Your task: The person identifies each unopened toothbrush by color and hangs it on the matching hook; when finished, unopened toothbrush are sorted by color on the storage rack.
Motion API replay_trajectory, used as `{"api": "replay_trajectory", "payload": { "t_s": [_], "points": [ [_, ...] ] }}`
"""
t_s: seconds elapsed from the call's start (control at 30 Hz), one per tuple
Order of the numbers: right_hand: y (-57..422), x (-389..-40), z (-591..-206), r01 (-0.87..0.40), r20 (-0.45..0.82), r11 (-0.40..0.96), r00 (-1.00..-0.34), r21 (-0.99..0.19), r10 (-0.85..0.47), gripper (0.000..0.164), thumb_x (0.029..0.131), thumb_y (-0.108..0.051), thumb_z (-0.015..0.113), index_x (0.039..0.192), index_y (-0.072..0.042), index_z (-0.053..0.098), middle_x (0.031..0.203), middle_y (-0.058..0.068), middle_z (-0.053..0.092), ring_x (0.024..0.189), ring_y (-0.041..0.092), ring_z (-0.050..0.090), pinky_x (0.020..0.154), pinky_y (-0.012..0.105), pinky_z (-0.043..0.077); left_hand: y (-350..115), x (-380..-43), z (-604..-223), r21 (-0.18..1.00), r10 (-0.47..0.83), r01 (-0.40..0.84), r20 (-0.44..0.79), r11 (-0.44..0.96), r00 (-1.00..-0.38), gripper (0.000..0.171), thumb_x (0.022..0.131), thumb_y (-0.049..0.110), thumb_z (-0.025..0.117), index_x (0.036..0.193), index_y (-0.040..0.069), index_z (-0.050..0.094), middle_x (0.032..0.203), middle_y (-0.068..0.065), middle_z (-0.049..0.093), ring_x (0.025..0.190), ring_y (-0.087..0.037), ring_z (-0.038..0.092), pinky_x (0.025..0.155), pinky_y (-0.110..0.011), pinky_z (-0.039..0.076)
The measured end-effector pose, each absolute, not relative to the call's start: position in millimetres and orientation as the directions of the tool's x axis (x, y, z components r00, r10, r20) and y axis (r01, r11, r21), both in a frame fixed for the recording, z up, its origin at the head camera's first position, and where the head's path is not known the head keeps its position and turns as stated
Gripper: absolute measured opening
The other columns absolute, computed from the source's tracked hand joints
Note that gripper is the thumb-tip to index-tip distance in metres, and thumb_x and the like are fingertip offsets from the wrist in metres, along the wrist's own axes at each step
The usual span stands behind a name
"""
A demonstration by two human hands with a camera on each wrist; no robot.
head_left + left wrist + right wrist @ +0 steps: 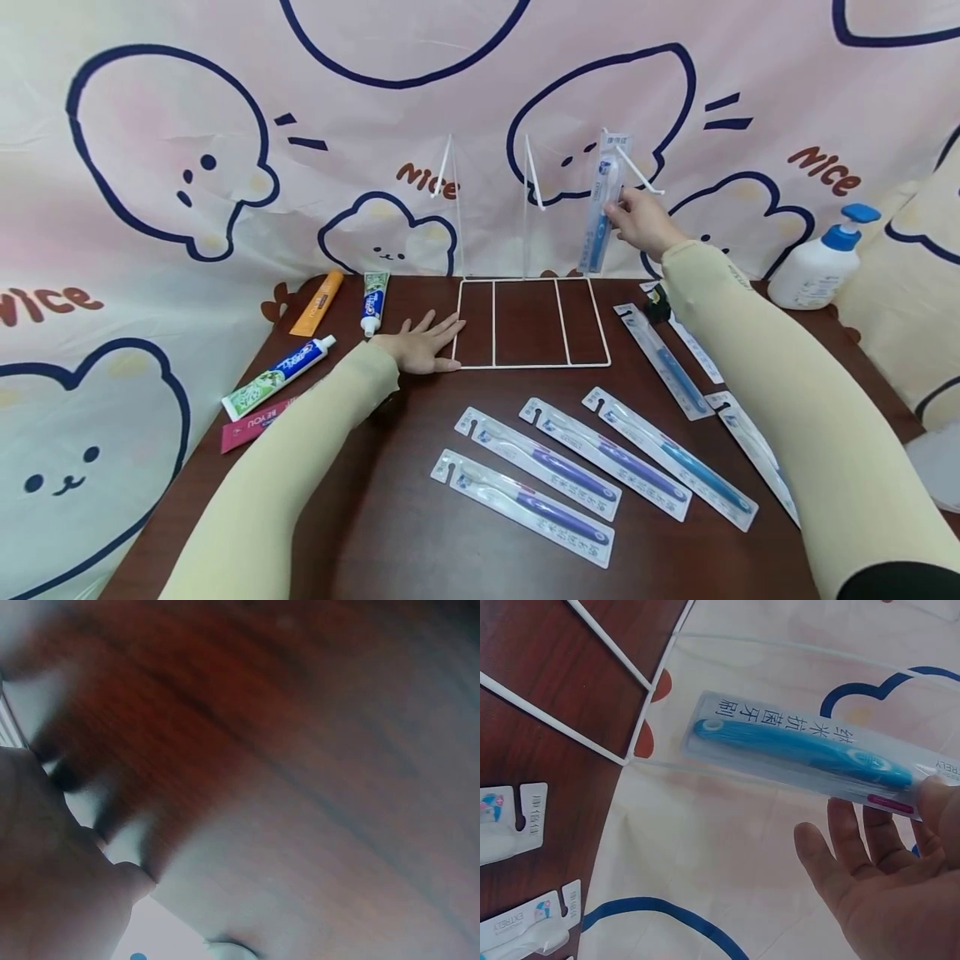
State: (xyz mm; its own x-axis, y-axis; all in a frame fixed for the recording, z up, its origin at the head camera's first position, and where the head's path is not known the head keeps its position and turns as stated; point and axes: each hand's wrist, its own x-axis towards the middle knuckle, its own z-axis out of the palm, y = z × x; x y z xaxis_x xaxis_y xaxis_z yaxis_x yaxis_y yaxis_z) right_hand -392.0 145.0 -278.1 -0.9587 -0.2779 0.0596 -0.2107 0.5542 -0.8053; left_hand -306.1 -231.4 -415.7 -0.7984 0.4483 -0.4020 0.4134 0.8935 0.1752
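Observation:
My right hand [645, 221] pinches a packaged blue toothbrush [598, 225] by its edge, thumb on one side. The pack stands nearly upright, its top end at the right hook [641, 173] of a white wire rack [534, 366]. In the right wrist view the thumb lies at the side of the blue toothbrush pack [802, 754], with the other fingers behind and below. My left hand [422, 346] lies on the table with fingers spread, the fingertips at the left side of the rack's base. The left wrist view shows that hand [60, 855] dark and blurred.
Several packaged toothbrushes [570, 442] lie in front and to the right of the rack. Toothpaste tubes [277, 377] lie to the left, beside an orange tube [318, 303]. A pump bottle [817, 262] stands at the back right. Behind the table hangs a printed cloth [375, 108].

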Motion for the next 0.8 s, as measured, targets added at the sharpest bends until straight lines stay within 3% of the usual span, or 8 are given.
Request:
{"api": "replay_trajectory", "payload": {
  "t_s": [0.4, 0.6, 0.7, 0.8],
  "points": [
    [150, -402, -282, -0.209, 0.040, 0.572, -0.955, -0.793, -0.294, 0.050, 0.100, -0.029, 0.032, 0.143, -0.002, 0.025, 0.136, 0.023, 0.040, 0.119, 0.035, 0.045, 0.093, 0.045, 0.041, -224, -301, -421, 0.148, 0.448, 0.427, -0.418, 0.892, -0.790, 0.083, 0.085, 0.067, 0.036, 0.148, 0.029, -0.004, 0.153, 0.008, -0.012, 0.137, -0.032, -0.012, 0.102, -0.062, -0.001],
    [170, -398, -281, -0.136, 0.006, 0.593, -0.976, -0.794, -0.216, 0.059, 0.095, -0.048, 0.036, 0.137, -0.006, 0.033, 0.127, 0.019, 0.045, 0.113, 0.032, 0.046, 0.091, 0.043, 0.041, -223, -306, -420, 0.147, 0.445, 0.425, -0.415, 0.893, -0.794, 0.084, 0.085, 0.067, 0.037, 0.148, 0.029, -0.004, 0.153, 0.007, -0.012, 0.137, -0.033, -0.013, 0.101, -0.063, -0.001],
    [193, -390, -287, -0.162, 0.012, 0.667, -0.975, -0.727, -0.224, 0.056, 0.094, -0.047, 0.040, 0.128, -0.003, 0.042, 0.115, 0.019, 0.050, 0.099, 0.030, 0.050, 0.081, 0.041, 0.044, -225, -308, -417, 0.155, 0.442, 0.417, -0.418, 0.895, -0.793, 0.084, 0.085, 0.067, 0.037, 0.148, 0.029, -0.003, 0.153, 0.007, -0.012, 0.136, -0.032, -0.014, 0.101, -0.063, -0.001],
    [217, -375, -301, -0.208, -0.021, 0.769, -0.961, -0.604, -0.276, 0.043, 0.096, -0.037, 0.043, 0.117, 0.000, 0.049, 0.106, 0.020, 0.053, 0.090, 0.030, 0.052, 0.074, 0.041, 0.045, -229, -310, -416, 0.156, 0.437, 0.411, -0.425, 0.898, -0.793, 0.084, 0.085, 0.067, 0.037, 0.148, 0.029, -0.003, 0.153, 0.007, -0.013, 0.136, -0.032, -0.014, 0.101, -0.063, -0.002]
  ]
}}
